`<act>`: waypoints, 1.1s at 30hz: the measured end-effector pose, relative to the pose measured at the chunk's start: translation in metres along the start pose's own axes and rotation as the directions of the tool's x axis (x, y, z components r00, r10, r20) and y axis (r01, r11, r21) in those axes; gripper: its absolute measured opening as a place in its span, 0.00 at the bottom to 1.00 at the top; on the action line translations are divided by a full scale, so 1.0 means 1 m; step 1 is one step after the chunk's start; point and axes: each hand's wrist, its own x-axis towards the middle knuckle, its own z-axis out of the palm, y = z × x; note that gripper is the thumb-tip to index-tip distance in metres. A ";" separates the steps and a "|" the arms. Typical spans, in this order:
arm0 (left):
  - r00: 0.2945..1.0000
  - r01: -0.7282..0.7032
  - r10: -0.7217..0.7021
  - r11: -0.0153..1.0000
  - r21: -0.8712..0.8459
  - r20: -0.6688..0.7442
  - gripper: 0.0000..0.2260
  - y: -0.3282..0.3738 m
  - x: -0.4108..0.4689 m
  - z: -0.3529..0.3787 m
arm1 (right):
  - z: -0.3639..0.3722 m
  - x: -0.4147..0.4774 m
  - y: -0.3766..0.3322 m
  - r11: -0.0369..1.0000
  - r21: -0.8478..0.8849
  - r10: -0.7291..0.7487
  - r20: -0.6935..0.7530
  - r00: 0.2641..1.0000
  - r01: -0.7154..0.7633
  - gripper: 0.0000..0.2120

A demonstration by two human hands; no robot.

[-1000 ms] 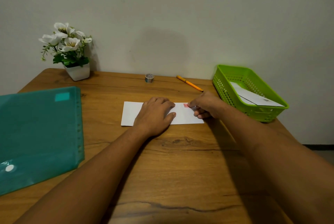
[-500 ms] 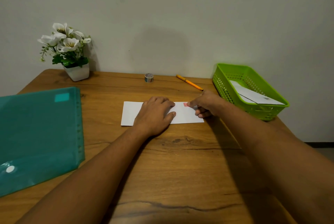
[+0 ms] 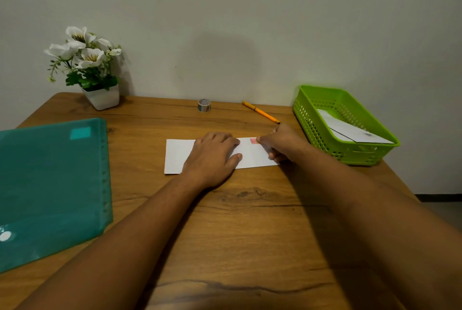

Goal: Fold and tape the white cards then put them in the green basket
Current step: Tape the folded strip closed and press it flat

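A folded white card (image 3: 175,156) lies flat on the wooden table (image 3: 250,234), in the middle. My left hand (image 3: 212,157) rests palm down on it with straight fingers, pressing it flat. My right hand (image 3: 280,142) is at the card's right end, fingers curled, its fingertips pinching a small pink piece of tape (image 3: 253,141) at the card's far edge. The green basket (image 3: 310,119) stands at the right and holds folded white cards (image 3: 355,132). A small tape roll (image 3: 204,105) stands at the back.
An orange pen (image 3: 260,111) lies behind my right hand, next to the basket. A teal plastic folder (image 3: 50,184) covers the left side. A white pot of white flowers (image 3: 102,97) stands at the back left by the wall.
Both hands stay on the card; my right hand's fingertips have shifted only slightly at the pink tape. Nothing else has moved.
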 end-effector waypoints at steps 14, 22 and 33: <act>0.986 -0.062 0.034 0.984 0.167 0.166 0.25 0.000 0.003 0.003 | 0.000 0.000 -0.012 0.994 -0.113 0.016 0.036 0.999 -0.011 0.23; 0.985 -0.064 0.034 0.983 0.170 0.171 0.25 0.000 0.003 0.003 | -0.011 0.005 -0.008 0.996 -0.089 0.005 0.174 0.985 0.011 0.24; 0.985 -0.058 0.026 0.981 0.186 0.172 0.25 0.003 0.002 0.001 | 0.026 -0.016 0.043 0.810 -0.374 -0.560 -0.263 0.785 0.452 0.06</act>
